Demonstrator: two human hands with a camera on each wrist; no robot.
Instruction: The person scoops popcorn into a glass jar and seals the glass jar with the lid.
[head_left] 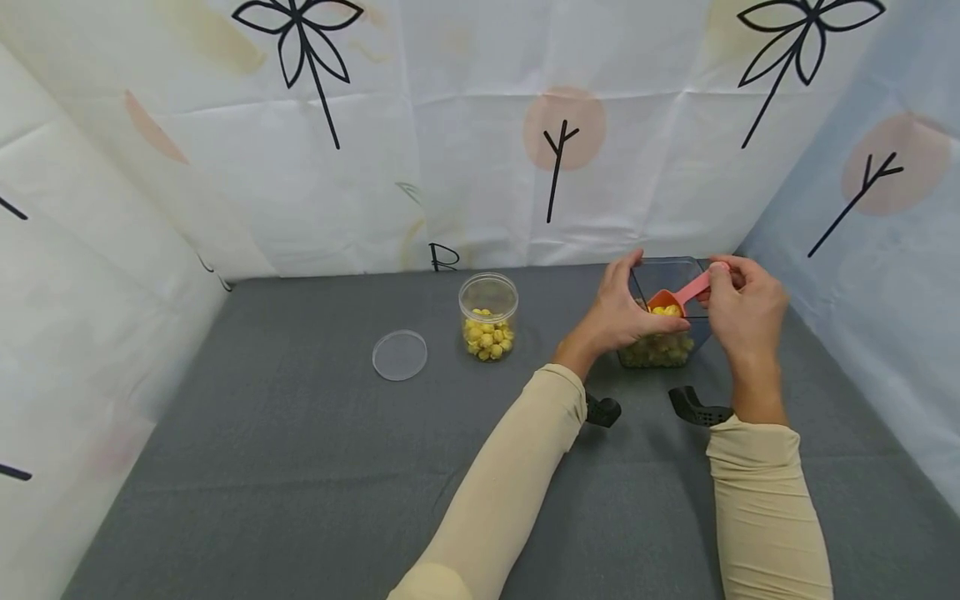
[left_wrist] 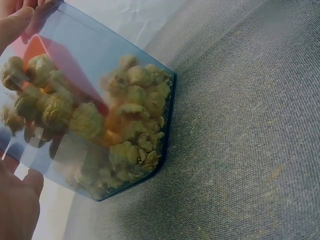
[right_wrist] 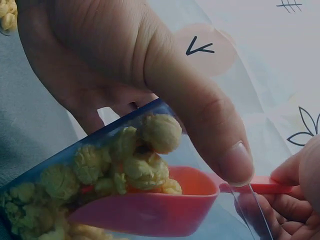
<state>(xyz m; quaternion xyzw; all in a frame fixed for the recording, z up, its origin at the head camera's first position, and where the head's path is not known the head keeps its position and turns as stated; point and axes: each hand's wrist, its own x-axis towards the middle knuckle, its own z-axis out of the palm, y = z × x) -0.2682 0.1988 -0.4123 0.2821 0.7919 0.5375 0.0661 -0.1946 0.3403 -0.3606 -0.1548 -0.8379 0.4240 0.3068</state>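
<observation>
A clear, blue-tinted square container [head_left: 667, 271] stands tilted at the right back of the table, with yellow popcorn [left_wrist: 135, 107] inside. My left hand [head_left: 617, 310] grips it by the rim, the thumb along the near edge and the fingers behind the left side. Between thumb and fingers, my right hand [head_left: 750, 308] pinches the handle of a pink scoop [right_wrist: 150, 212]. The scoop's bowl sits inside the container, with popcorn in it and around it. In the right wrist view, the left thumb lies across the rim beside the scoop handle.
Left of the container stands a clear round jar [head_left: 487, 298] without a lid, partly filled with yellow popcorn. A clear round lid [head_left: 400, 356] lies flat on the grey table [head_left: 300, 433] beside it. Patterned white cloth walls [head_left: 465, 142] border the table at the back and sides.
</observation>
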